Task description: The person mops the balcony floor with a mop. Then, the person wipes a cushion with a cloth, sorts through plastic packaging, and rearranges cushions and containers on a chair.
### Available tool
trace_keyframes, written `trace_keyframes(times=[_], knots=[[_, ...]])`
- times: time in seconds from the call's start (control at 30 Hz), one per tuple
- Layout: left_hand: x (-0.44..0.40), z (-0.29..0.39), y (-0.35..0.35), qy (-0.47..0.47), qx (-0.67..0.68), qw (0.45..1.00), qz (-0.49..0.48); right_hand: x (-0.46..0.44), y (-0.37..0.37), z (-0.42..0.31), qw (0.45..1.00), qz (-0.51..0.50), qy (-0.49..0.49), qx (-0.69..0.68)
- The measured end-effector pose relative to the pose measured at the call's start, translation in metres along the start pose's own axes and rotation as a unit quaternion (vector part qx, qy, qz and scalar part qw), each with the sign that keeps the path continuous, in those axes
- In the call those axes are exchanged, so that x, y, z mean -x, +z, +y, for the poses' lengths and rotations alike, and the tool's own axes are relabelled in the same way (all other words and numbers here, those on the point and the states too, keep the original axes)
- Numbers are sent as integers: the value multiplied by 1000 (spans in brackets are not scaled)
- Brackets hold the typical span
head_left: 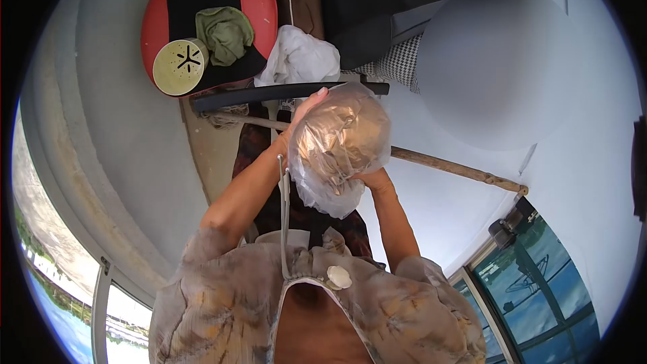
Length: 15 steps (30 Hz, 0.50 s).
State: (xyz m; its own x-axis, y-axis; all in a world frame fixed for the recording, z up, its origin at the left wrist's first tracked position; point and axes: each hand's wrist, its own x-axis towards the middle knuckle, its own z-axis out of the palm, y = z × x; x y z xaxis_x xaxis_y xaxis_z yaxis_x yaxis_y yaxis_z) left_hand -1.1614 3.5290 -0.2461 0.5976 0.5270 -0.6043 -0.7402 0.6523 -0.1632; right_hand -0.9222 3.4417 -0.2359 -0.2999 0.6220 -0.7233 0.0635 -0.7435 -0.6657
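Note:
A clear plastic bag point(340, 138) with something brownish-gold and rounded inside is held up in front of my chest, between both hands. My left hand point(306, 111) lies along the bag's upper left side, its thumb and fingertips reaching the top edge; the other fingers are hidden behind the plastic. At the lower right of the bag, my right hand point(369, 177) grips from beneath, mostly covered by the bag. Loose plastic hangs down at the bottom. Just behind the bag's top runs a black padded bar point(256, 96).
A red and black seat point(259, 0) at the upper left bears a green cloth point(224, 34) and a pale yellow container point(176, 71) with slots. Beside it lies a white plastic bag point(300, 57). A wooden stick point(458, 167) crosses behind the hands. A large grey round shape point(499, 67) is at the upper right.

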Motion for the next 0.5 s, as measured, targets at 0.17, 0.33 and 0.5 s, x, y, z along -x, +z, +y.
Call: trace_keyframes(times=[0.17, 0.33, 0.5], knots=[[-1, 1, 11, -13, 28, 999, 29, -1, 21, -35, 981, -7, 57, -184], [-48, 10, -25, 100, -443, 880, 136, 16, 27, -65, 971, 92, 33, -218], [-89, 22, 0, 270, -698, 631, 206, -5, -11, -93, 956, 287, -36, 54]])
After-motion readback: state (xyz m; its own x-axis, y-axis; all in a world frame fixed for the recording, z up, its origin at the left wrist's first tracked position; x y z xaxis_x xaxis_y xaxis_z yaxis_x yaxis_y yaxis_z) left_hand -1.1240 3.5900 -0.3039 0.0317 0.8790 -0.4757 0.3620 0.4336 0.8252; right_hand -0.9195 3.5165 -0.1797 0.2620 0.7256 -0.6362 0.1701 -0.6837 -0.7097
